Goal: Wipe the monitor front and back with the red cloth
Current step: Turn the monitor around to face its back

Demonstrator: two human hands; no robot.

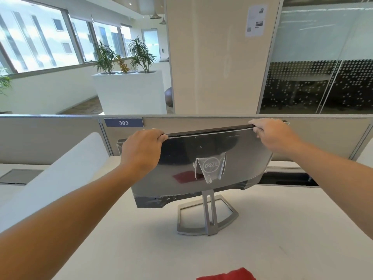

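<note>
Red cloth (226,274): lies on the desk at the very near edge, partly cut off by the bottom of the view. No hand touches it, and it is well in front of the monitor's stand.
Desk (282,229): pale top with a slanted white side panel (60,178) along its left. A dark cable slot (288,178) is set into it behind the monitor's right end.
Stand (207,215): grey open frame, foot flat on the desk, its upright rising to the middle of the monitor.
Monitor (191,154): on its stand mid-desk with its glossy back turned this way and the Dell badge showing. A red patch is mirrored in the gloss just left of the badge. The left end sits lower and nearer than the right.
Left hand (141,148): grips the monitor's top edge near the left corner, fingers curled over it.
Right hand (272,134): grips the same top edge near the right corner, fingers hooked over the far side.
Partition (50,136): low grey screen just behind the monitor, with a blue tag (123,123) reading 383.
Planter (129,91): tall white box beyond the partition, holding leafy plants.
Pillar (218,57): cream, with a paper notice (256,20) stuck high up.
Glass wall (323,81): right of the pillar, frosted above and dotted below.
Windows (40,37): run along the far left wall.
</note>
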